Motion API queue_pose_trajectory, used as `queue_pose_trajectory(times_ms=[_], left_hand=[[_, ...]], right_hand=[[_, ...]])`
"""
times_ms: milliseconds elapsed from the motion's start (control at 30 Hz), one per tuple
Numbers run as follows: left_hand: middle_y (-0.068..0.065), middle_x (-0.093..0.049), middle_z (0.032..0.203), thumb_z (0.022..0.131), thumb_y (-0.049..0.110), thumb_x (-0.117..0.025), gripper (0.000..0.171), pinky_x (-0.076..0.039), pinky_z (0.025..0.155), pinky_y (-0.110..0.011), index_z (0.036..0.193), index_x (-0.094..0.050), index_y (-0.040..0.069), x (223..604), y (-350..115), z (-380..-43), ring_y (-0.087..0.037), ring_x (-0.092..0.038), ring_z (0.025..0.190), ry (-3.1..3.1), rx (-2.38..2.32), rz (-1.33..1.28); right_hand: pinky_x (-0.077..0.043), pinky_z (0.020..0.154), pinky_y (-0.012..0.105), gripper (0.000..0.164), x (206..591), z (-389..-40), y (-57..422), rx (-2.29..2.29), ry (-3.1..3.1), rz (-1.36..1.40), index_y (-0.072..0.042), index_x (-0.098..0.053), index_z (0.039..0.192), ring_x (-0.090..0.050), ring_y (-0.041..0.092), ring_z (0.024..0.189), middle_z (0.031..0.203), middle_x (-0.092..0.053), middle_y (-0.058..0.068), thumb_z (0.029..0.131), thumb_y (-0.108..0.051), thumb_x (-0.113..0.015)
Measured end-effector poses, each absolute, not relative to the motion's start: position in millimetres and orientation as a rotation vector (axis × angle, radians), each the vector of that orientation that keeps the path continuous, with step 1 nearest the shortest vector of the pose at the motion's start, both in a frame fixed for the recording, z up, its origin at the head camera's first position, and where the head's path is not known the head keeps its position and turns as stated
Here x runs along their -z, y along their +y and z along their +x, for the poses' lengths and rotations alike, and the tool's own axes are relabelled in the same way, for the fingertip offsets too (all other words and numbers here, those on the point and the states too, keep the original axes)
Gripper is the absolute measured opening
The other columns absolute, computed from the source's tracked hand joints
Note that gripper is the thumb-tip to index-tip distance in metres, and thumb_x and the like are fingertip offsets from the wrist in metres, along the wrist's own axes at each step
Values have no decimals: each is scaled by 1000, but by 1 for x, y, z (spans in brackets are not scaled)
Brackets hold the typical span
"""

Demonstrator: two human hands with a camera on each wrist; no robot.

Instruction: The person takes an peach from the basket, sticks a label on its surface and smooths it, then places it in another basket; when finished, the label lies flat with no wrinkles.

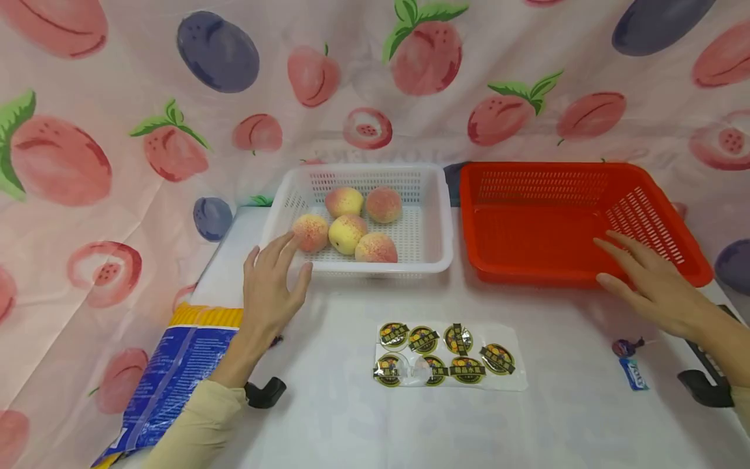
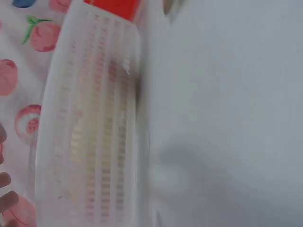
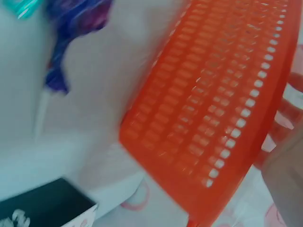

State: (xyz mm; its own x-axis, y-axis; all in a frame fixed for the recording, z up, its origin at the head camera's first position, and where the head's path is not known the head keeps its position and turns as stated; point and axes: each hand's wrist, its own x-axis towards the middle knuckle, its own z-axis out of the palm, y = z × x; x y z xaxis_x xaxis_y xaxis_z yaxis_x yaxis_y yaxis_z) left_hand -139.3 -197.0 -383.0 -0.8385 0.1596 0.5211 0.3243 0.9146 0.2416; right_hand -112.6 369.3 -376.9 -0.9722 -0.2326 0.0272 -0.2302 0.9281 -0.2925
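A white plastic basket (image 1: 418, 266) holds several peaches (image 1: 347, 234), yellow with a pink blush. My left hand (image 1: 272, 283) hovers by its front left corner with fingers spread and nothing in them. In the left wrist view, fingertips (image 2: 8, 201) show at the edge beside the blurred basket side (image 2: 99, 123). To the right stands a red plastic basket (image 1: 533, 238) with a bare floor. Over its front right part, my right hand (image 1: 653, 286) has its fingers extended and holds nothing. Whether it touches the rim cannot be told; the right wrist view shows the perforated side (image 3: 203, 104).
A sheet of round black-and-gold stickers (image 1: 451, 357) lies at the table's middle. At right are a wrapped lollipop (image 1: 624, 347), a small blue packet (image 1: 635, 374) and a dark box (image 3: 47, 205). A blue and yellow bag (image 1: 176, 371) lies at left. Fruit-print cloth (image 1: 363, 78) hangs behind.
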Motion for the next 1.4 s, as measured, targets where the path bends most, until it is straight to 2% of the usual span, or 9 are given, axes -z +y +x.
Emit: queue_pose_trajectory(times_ms=[100,267,400,500,633,733,900,967,1400], left_hand=[[-4,-53,120,84,28,-54,38,-33,91,-40,119,-54,14,388,-182,-127,-21,-48,110,-2390,693,-249],[-5,-56,94,85,19,-56,22,-41,72,-26,106,-54,10,401,-150,-104,-14,-53,85,-2179,1303,-26],[-5,-55,91,88,22,-53,22,-49,74,-26,104,-45,9,428,-129,-92,-15,-58,84,-1944,1943,171],[-8,-55,98,89,25,-52,28,-49,84,-38,108,-39,9,436,-117,-91,-22,-57,96,-1742,2283,316],[-13,-49,109,90,26,-50,39,-41,94,-49,118,-30,6,426,-103,-92,-33,-47,112,-1480,2548,401],[-13,-45,113,91,22,-48,43,-40,95,-47,124,-25,7,422,-97,-98,-35,-42,118,-1278,2674,410],[-11,-44,113,90,15,-49,41,-40,96,-44,123,-27,9,415,-87,-104,-31,-43,117,-1069,2726,428],[-11,-43,115,89,12,-50,40,-40,97,-43,122,-27,10,413,-83,-106,-30,-44,116,-1038,2728,421],[-10,-38,116,85,0,-51,48,-47,89,-36,124,-28,17,402,-54,-114,-24,-46,110,-937,2653,557]], right_hand=[[-10,93,71,66,372,-115,363,677,3028,-456,-27,-18,141,-5,38,134,149,-6,6,86,-29,-55],[-18,95,67,62,361,-126,349,894,2999,-631,-27,-29,137,-13,15,135,144,-22,4,84,-16,-59],[-18,110,37,61,355,-140,331,967,3018,-667,-31,-33,134,-21,-2,127,139,-31,0,83,-14,-60],[-21,101,11,60,351,-150,316,987,3046,-708,-32,-35,132,-26,-3,121,135,-35,-2,82,-14,-62],[-25,90,2,60,349,-162,297,1067,3066,-762,-28,-38,131,-34,0,115,130,-41,-2,80,-12,-65],[-29,86,4,58,348,-170,287,1128,3058,-700,-29,-38,131,-39,4,112,128,-43,-2,81,-17,-64],[-38,95,36,53,348,-185,266,1231,2963,-576,-28,-36,131,-42,16,114,128,-43,-1,84,-30,-59],[-38,94,42,52,348,-192,257,1278,2923,-559,-26,-37,131,-42,18,115,128,-44,0,84,-32,-59],[-40,96,43,45,336,-247,192,1381,2643,-644,-26,-45,124,-42,17,118,127,-45,-5,83,-34,-60]])
